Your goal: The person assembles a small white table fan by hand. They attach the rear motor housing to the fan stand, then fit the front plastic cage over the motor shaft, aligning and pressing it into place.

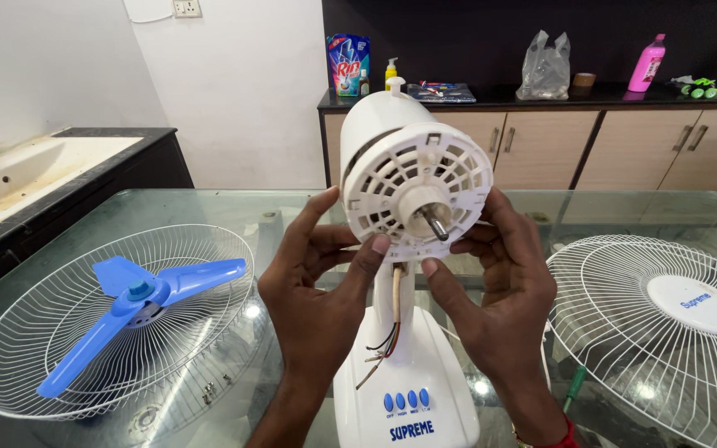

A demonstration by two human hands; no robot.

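Both hands, left hand (313, 290) and right hand (499, 282), cup the white fan motor housing (412, 178) above its base (408, 390) on the glass table (209, 203), thumbs seemingly touching its lower rim, with a blue blade (139, 303) in the wire guard (60, 332) leftward.

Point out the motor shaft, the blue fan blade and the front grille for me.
motor shaft (436, 222): head view, on the metal spindle.
blue fan blade (138, 291): head view, on its hub.
front grille (616, 307): head view, on its white wires.
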